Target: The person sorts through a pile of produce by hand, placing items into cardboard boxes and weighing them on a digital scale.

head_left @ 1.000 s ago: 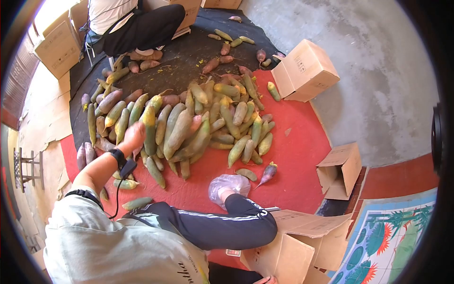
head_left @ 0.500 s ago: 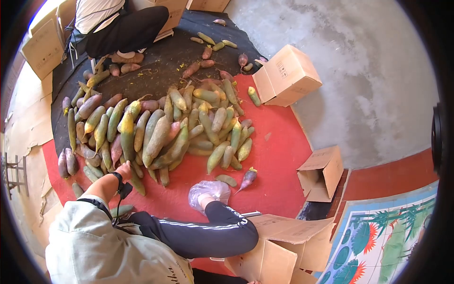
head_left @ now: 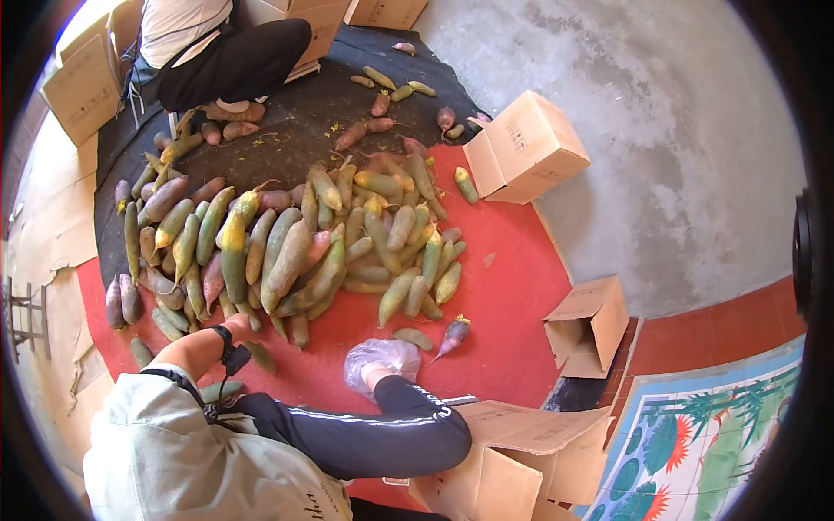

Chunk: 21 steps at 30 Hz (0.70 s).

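My left hand (head_left: 239, 329), with a black band and small device at the wrist, is at the near edge of a big pile of radishes (head_left: 291, 260). Its fingers are closed around the upper end of a green radish (head_left: 261, 357), whose lower end points toward me and is slightly blurred. Most radishes in the pile are long and green, some yellowish, others purple-red. My right hand is out of view. Near my plastic-covered foot (head_left: 380, 363) lie a short green radish (head_left: 413, 338) and a purple radish (head_left: 453, 335) with a yellow-green top.
Red cloth (head_left: 512, 286) and black cloth (head_left: 382, 52) cover the floor. Cardboard boxes stand at the right (head_left: 526, 148), lower right (head_left: 589, 326) and beside my leg (head_left: 521, 451). Another person (head_left: 230, 56) sits at the far left edge of the cloth, near more boxes.
My left hand has drawn back slightly toward me, and the green radish at its fingers has shifted the same way. Fingertips at the bottom edge have left the view.
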### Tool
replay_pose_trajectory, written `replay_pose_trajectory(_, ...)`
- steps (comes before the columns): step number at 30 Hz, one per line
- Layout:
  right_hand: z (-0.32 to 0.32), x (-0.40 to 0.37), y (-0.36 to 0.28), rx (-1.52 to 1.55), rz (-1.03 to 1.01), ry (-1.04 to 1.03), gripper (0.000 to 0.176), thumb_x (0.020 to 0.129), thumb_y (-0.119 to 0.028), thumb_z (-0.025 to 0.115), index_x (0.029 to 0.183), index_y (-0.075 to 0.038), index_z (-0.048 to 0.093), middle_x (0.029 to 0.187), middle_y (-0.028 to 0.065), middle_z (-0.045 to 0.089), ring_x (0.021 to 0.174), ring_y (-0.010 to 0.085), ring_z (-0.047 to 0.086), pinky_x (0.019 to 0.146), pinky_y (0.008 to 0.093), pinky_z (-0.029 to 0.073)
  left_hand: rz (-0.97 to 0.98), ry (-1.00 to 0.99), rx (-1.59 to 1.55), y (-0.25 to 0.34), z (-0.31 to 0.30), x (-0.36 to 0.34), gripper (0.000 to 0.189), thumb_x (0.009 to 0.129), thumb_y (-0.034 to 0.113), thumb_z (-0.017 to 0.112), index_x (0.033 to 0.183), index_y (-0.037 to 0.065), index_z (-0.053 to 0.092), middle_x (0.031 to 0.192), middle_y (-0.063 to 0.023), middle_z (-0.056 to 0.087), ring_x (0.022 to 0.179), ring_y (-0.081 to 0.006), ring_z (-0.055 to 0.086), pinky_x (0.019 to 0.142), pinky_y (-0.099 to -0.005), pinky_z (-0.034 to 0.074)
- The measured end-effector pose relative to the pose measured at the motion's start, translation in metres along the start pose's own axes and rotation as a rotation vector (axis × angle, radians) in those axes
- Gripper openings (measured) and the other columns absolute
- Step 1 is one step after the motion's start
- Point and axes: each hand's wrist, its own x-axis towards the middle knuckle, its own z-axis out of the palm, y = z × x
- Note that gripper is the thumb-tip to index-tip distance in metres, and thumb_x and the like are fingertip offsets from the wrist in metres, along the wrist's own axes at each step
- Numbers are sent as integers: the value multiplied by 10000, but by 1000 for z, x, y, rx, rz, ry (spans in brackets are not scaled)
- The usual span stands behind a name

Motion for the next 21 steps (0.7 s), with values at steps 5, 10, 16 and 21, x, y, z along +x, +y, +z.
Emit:
replay_pose_trajectory(5, -2, -2, 1, -15, 64, -41, 156, 864, -147, 523, 896, -17, 604, 865, 181, 581, 781, 352, 566, 687, 397, 488, 175, -62, 187, 25, -11, -18, 464, 598, 379, 741, 826, -14, 647, 787, -151, 648, 725, -260, 642, 606, -341, 514)
replay_pose_trajectory(10, -3, -2, -1, -35, 79, -62, 167, 869, -156, 522, 894, -13, 604, 875, 182, 584, 787, 352, 568, 695, 396, 488, 315, 122, 269, 47, -68, -46, 452, 577, 411, 744, 823, 40, 663, 798, -147, 650, 793, -297, 633, 684, -371, 506)
replay_pose_trajectory(16, 2, -5, 9, 7, 41, -28, 189, 870, -171, 524, 889, -2, 605, 890, 188, 586, 798, 352, 568, 707, 398, 487, 346, 359, 363, 55, -155, -60, 490, 571, 489, 719, 800, 59, 663, 779, -128, 645, 766, -284, 628, 662, -379, 498)
replay_pose_trajectory(21, 6, -10, 16, -31, 41, -10, 192, 864, -166, 525, 900, 4, 605, 888, 195, 584, 806, 360, 567, 718, 408, 483, 433, 587, 198, 67, -187, -63, 449, 630, 386, 706, 949, 86, 607, 776, -113, 632, 778, -303, 607, 681, -391, 484)
